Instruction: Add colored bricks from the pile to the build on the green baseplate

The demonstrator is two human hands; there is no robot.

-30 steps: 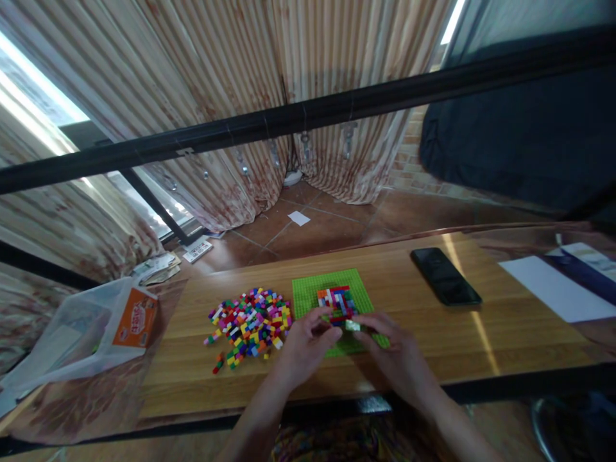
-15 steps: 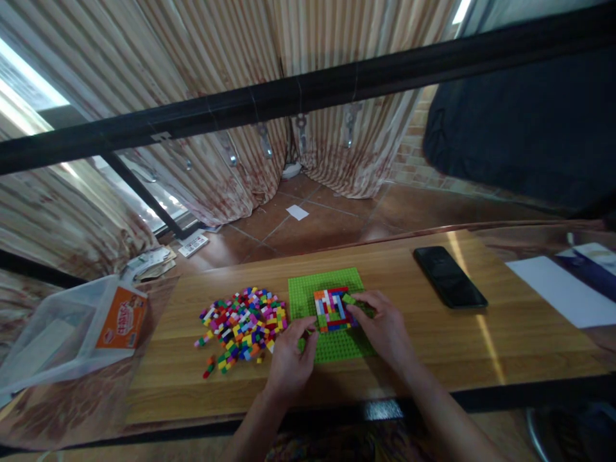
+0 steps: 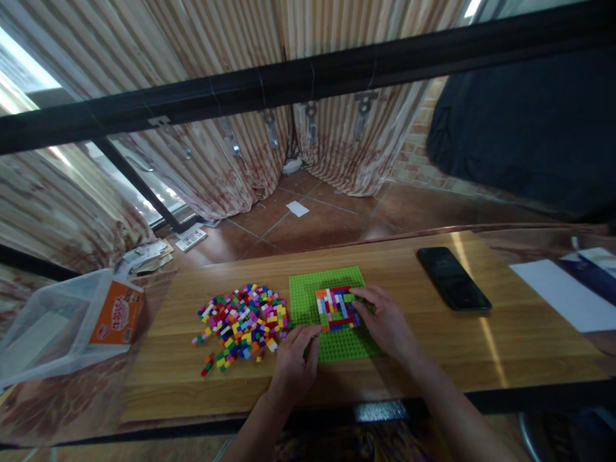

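On the green baseplate [image 3: 303, 289] stands a low square build of coloured bricks [image 3: 334, 310]. My right hand [image 3: 386, 321] reaches in from the right, thumb and index finger pinched at a small green brick [image 3: 349, 298] on the build's upper right part. The fingers partly cover that corner. My left hand [image 3: 294, 359] is at the baseplate's lower left, its index fingertip by the build's lower left corner. A gap shows between its thumb and index finger, and I see nothing held there.
Left of the baseplate lies a pile of loose coloured bricks [image 3: 245, 321] on the wooden tabletop [image 3: 192, 398]. A black phone [image 3: 452, 277] lies to the right, with white paper [image 3: 558, 295] beyond it. A clear plastic bin [image 3: 58, 327] with an orange label stands far left.
My right hand has brought the green brick from above the build down onto its upper right part. My left hand has shifted slightly right and down, closer to the build's lower left corner.
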